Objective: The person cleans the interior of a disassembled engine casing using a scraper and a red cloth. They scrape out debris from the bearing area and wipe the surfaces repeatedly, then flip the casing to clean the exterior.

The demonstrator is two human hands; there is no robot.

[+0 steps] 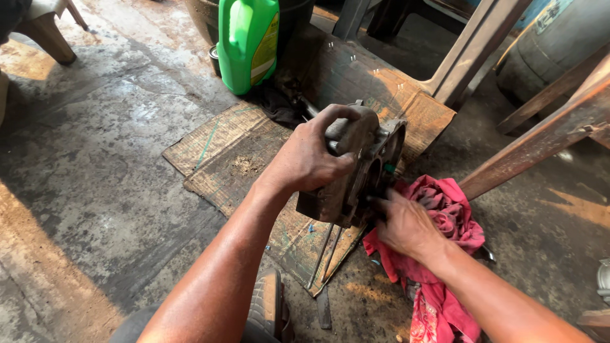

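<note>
- The metal housing [356, 166], a grimy grey casting with round openings in its face, is held upright above the cardboard sheet [254, 159] near the middle of the scene, its open face turned to the right.
- The left hand [308, 159] grips the housing from the back and top; the fingers are curled over its upper edge and pressed against the metal, so this hand carries the part.
- The right hand [406, 225] is at the lower right of the housing's face, with the red rag [448, 216] bunched under and behind it. Its fingertips touch the face near the openings; they are blurred, so I cannot tell whether they pinch the cloth or press flat.
- Judging by this, the wiping of the housing looks to be in hand: the outside is still dark and greasy, while the rim of the face looks somewhat lighter. Much cleaning seems left.
- Two thin metal rods [325, 254] lie on the near edge of the cardboard, just below the housing, untouched.
- A green jug [248, 41] stands at the far end, well apart from both hands.
- Rusty steel bars [540, 136] slant across the right side, and a stool leg [47, 35] shows far left on the stained concrete floor [95, 159].
</note>
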